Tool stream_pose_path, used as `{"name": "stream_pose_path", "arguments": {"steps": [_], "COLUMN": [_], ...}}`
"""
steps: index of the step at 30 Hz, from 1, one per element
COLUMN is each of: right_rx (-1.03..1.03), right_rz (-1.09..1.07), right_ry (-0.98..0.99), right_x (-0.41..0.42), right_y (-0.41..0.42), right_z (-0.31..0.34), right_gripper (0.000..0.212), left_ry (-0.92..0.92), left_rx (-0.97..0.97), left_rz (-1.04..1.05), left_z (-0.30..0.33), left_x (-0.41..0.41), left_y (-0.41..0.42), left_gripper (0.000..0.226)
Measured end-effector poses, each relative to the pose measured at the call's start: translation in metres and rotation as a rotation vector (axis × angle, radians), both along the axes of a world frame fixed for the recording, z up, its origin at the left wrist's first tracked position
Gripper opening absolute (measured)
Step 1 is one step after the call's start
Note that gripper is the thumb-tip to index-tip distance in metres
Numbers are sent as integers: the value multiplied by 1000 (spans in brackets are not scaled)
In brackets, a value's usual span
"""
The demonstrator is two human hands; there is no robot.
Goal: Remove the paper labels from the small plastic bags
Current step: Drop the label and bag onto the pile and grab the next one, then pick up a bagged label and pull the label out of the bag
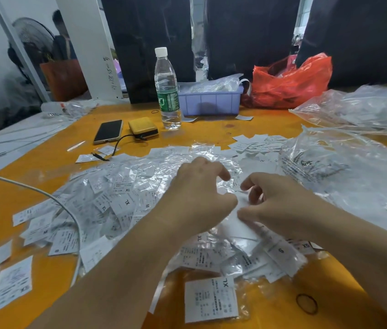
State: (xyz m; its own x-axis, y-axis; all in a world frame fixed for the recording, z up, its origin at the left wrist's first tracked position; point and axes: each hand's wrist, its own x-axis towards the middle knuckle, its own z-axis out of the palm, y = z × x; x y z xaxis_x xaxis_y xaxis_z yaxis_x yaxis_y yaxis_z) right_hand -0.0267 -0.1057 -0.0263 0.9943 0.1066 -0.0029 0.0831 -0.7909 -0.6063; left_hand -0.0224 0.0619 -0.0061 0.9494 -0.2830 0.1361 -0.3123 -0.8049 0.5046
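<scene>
Left hand [199, 186] and right hand [275, 200] together at centre frame, both curled, thumbs and fingertips closing from either side on one small clear plastic bag with a white paper label [240, 210]. Left thumb pressed to the bag's left edge, right thumb and forefinger pinching its right edge; exact contact points partly hidden behind the knuckles. Held bag directly between the two hands, just above the big heap of small label-filled plastic bags [121, 200] spread across the yellow-orange tabletop [33, 162]. Long axis of the held bag apparently slanting from upper left to lower right of the frame, though motion blur leaves that uncertain. Neither hand clearly nearer; likely next a pulling apart, one hand keeping the plastic, the other drawing the paper out along that slant. Loose white paper labels [254, 143] gathered right of centre, higher up, closer to the right hand, so probably the drop spot. Clear water bottle [167, 91] and lilac plastic tray [211, 100] farther back, near the top centre.
</scene>
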Motion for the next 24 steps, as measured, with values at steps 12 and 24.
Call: {"name": "stream_pose_path", "arguments": {"steps": [12,24], "right_rx": [111,278], "right_rz": [13,63], "right_ry": [-110,-230], "right_x": [2,-5], "right_y": [1,-2], "right_z": [0,16], "right_gripper": [19,18], "left_ry": [6,-206], "left_rx": [221,-19], "left_rz": [-129,-60], "left_z": [-5,-2], "left_x": [-10,-7], "left_y": [-13,-13], "left_gripper": [35,20]}}
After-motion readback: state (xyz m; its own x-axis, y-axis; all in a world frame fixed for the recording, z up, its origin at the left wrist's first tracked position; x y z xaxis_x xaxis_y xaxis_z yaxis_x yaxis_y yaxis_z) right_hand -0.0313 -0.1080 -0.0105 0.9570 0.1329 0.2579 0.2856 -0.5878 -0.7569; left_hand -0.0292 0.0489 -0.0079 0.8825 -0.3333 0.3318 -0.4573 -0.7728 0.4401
